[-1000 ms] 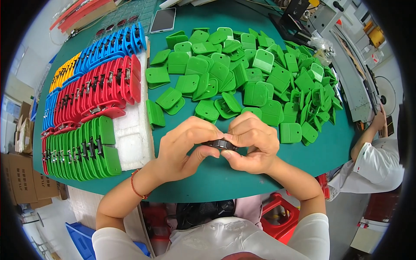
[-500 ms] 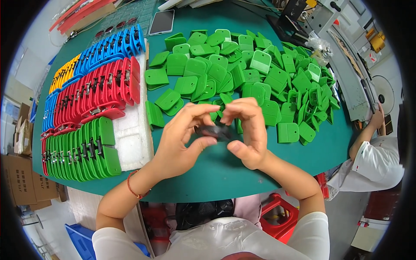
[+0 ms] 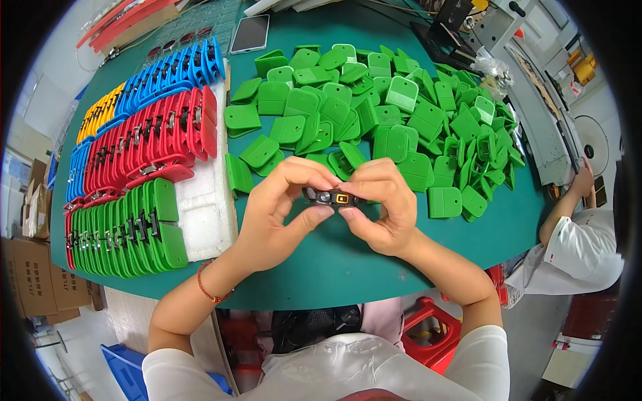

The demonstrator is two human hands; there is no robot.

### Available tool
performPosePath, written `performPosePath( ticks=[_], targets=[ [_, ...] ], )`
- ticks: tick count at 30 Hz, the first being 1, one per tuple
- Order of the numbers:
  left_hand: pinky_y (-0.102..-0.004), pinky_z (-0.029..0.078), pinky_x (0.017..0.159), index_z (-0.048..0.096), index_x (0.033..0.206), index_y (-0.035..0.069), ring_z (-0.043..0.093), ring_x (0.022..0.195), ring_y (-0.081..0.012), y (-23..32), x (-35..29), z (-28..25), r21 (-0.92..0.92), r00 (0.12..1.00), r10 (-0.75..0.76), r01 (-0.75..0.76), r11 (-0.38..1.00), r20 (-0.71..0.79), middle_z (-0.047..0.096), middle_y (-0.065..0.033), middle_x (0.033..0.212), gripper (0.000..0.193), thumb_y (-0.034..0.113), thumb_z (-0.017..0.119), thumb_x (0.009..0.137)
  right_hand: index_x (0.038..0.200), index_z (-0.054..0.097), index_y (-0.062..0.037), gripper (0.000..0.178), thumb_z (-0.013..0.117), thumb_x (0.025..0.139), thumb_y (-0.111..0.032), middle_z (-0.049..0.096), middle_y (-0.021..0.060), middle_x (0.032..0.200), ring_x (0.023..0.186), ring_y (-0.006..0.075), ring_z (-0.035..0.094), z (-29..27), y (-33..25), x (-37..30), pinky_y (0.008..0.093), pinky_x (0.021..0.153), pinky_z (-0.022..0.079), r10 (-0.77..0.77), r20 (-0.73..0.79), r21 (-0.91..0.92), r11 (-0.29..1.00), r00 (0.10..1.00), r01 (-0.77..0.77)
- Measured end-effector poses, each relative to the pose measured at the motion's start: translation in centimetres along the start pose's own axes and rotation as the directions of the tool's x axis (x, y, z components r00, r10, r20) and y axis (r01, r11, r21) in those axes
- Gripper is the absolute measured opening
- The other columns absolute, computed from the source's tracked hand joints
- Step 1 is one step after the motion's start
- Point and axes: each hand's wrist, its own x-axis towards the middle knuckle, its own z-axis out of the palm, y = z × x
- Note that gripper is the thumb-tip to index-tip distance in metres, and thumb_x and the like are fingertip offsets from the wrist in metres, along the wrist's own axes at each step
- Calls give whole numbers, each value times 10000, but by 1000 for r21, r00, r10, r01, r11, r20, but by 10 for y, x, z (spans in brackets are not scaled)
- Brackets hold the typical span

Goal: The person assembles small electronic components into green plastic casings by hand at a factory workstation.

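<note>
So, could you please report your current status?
Left hand and right hand pinching small black oblong piece. Green plastic pieces heaped beyond. Nothing visibly blocking.

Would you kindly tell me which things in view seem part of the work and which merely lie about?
Likely the work:
black part, held between left hand and right hand
loose green pieces
rows of coloured clips

Apparently just lying about:
phone
red stool
cardboard boxes

Looks down from head height, fisheye-wide, close above bare left hand [image 3: 273, 215] and bare right hand [image 3: 386, 206], facing across smooth green tabletop [image 3: 317, 284]!
</note>
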Motion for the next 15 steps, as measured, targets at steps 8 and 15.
performPosePath(
  ticks=[8, 15],
  targets=[
    [-275, 492, 706, 591, 902, 12, 591, 809, -193, -4, -7, 1, 333, 990, 138, -118, 935, -38, 598, -107, 882, 205, 8, 710, 735, 858, 640, -29, 249, 730, 635, -93, 592, 73, 834, 760, 231, 561, -2, -1, 1, 322, 658, 406, -85, 48, -85, 992, 995, 89],
    [-296, 504, 707, 598, 852, 2, 610, 803, -215, 3, -4, -2, 413, 993, 117, -94, 906, -31, 599, -109, 850, 183, -11, 717, 713, 926, 596, -27, 283, 707, 676, -102, 577, 112, 889, 791, 264, 556, 3, 3, -4, 344, 675, 414, 24, 61, -5, 1000, 998, -24]
  ],
)
